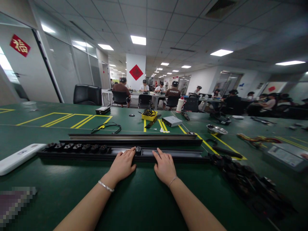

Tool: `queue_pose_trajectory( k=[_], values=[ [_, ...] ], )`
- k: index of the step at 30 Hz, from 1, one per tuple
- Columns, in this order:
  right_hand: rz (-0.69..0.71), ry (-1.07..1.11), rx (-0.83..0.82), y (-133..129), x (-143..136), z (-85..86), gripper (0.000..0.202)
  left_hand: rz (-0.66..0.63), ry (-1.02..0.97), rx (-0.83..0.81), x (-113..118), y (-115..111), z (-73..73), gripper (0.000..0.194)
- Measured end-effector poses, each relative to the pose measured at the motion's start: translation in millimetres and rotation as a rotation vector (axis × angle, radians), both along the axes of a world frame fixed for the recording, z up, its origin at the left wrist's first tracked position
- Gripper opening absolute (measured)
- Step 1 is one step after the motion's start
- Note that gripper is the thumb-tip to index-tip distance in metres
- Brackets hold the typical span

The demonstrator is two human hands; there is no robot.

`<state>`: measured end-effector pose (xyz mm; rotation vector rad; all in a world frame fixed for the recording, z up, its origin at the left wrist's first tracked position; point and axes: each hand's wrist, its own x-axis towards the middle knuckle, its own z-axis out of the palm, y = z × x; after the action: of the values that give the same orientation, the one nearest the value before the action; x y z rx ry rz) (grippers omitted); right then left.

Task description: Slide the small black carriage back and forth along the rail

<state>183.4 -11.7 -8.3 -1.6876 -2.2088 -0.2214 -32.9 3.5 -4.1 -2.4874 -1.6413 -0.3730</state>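
Note:
A long black rail [93, 157] lies across the green table, with a row of black socket modules [86, 148] in its left part. One separate black module [138, 150] sits in the channel near the middle. My left hand [122, 165] rests on the rail just left of that module, fingertips near it, thumb apart and toward the near edge. On the right of the module, my right hand [165, 166] touches the rail with its fingers spread. Neither hand appears to hold anything. Behind the rail lies a second long dark strip [132, 137].
A white device [21, 157] lies at the left end of the rail. Dark modules [250, 179] are piled at the right. Farther back are a yellow tray [146, 117], a grey box [171, 121], a metal bowl [217, 129] and a black cable [109, 127]. People sit at tables beyond.

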Motion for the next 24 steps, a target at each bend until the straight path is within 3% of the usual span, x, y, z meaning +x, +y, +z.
queue_pose_trajectory(
  k=[24],
  values=[
    [0.003, 0.016, -0.012, 0.4, -1.1, -0.2, 0.054, -0.021, 0.000, 0.015, -0.2, 1.1, -1.7, 0.057]
  ],
)
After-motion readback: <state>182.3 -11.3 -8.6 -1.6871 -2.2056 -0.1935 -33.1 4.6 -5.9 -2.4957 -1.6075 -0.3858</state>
